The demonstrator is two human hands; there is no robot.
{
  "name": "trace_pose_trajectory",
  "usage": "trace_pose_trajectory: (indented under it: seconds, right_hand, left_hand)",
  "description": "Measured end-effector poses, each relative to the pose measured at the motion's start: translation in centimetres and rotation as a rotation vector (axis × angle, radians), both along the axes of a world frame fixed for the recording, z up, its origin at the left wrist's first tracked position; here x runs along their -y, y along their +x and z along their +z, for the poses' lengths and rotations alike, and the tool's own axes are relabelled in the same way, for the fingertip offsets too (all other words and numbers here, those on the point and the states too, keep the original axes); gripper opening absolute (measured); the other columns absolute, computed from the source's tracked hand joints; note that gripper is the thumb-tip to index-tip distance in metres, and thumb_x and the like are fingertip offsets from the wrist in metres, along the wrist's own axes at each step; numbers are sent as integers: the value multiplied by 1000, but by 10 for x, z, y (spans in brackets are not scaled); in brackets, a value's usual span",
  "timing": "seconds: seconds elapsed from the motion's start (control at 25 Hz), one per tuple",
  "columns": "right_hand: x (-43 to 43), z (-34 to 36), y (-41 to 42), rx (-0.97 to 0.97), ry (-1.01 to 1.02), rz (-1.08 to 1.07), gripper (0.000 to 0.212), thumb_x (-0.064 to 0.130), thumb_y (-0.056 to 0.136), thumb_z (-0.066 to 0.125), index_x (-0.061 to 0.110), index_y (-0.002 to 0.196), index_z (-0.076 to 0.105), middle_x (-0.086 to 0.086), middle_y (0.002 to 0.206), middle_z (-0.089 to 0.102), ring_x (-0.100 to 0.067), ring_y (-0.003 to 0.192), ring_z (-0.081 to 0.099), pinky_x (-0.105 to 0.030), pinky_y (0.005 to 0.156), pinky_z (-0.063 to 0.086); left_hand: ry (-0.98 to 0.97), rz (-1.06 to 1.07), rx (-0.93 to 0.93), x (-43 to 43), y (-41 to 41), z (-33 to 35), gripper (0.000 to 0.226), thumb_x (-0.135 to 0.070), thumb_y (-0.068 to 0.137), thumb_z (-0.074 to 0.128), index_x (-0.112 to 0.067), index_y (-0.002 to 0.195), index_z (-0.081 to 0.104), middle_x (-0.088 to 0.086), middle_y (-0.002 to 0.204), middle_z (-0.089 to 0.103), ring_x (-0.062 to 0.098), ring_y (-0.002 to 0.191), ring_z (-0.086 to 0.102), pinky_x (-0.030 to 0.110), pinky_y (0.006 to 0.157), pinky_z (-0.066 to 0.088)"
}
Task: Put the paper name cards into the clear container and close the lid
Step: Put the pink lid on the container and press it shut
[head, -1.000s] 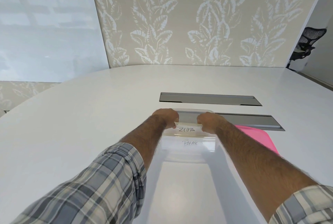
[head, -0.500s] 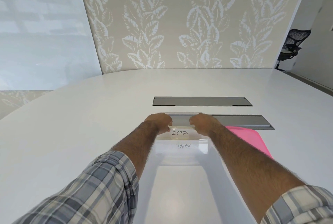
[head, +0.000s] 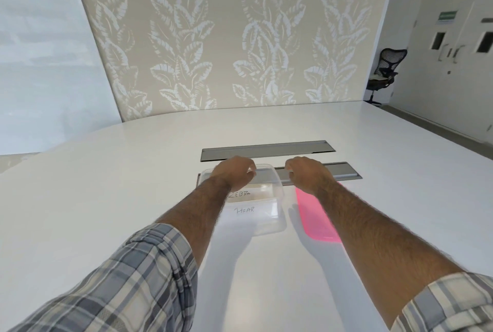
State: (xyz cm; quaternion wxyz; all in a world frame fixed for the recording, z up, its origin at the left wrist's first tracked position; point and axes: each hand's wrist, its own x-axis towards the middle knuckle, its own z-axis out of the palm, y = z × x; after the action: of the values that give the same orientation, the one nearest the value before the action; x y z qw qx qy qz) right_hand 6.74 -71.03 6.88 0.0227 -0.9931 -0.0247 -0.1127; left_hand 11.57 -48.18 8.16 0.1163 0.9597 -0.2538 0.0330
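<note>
A clear container (head: 278, 218) stands on the white table (head: 106, 184) in front of me. Inside lie paper name cards, one marked ZEBRA (head: 257, 195) and a nearer one that reads like BEAR (head: 245, 210). My left hand (head: 234, 171) rests palm down on the container's far left rim, fingers curled over the edge. My right hand (head: 306, 171) is to the right of the container, over the far end of the pink lid (head: 316, 221), fingers bent down and holding nothing. The lid lies flat beside the container, partly hidden by my right forearm.
Two grey metal cable slots (head: 266, 151) (head: 344, 171) are set into the table just beyond my hands. A leaf-patterned wall panel stands behind the table. A black office chair (head: 384, 72) is at the far right near white doors.
My right hand has left the container and moved right, over the pink lid. My left hand has shifted to the container's far left rim. The cards now lie uncovered in the container.
</note>
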Motion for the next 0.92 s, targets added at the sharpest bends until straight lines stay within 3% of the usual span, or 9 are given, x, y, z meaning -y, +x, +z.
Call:
trace_pose_trajectory:
  seconds: [0.08,0.28,0.52,0.76,0.92]
  right_hand:
    - [19,-2,-19,-26,40,-48,31,16,88,47,19,116,61,-4,122,64,-26,114,58,-36,91,48]
    - [69,-13,-65,-96,153,-192,36,28,91,55,21,126,57,-3,134,57,-22,124,53,-33,98,43]
    - [116,-28,-111,-228,201,-350,43,30,91,56,20,132,54,0,143,50,-20,132,45,-35,106,39]
    - [139,-47,-126,-314,233,-493,38,28,84,59,12,119,60,-4,125,61,-25,112,60,-33,88,50]
    - [140,-61,-115,-375,308,-519,25,32,84,65,11,87,53,-8,102,64,-25,86,57,-28,67,44]
  left_hand:
    - [-62,-44,-3,26,-11,6,29,-42,98,49,-34,121,63,-8,134,58,17,125,52,37,101,44]
    - [-321,-143,-113,105,-47,-1,26,-38,94,56,-29,114,69,-7,126,65,17,118,59,34,100,47]
    - [-16,-93,-305,171,-83,-51,68,-52,93,55,-14,148,40,8,152,42,29,137,42,43,109,40]
    - [12,85,-398,178,-86,-79,67,-48,92,55,-10,144,39,14,143,42,35,128,47,43,100,45]
    - [12,208,-392,186,-86,-88,72,-46,93,53,-2,147,38,16,152,31,34,130,44,42,101,43]
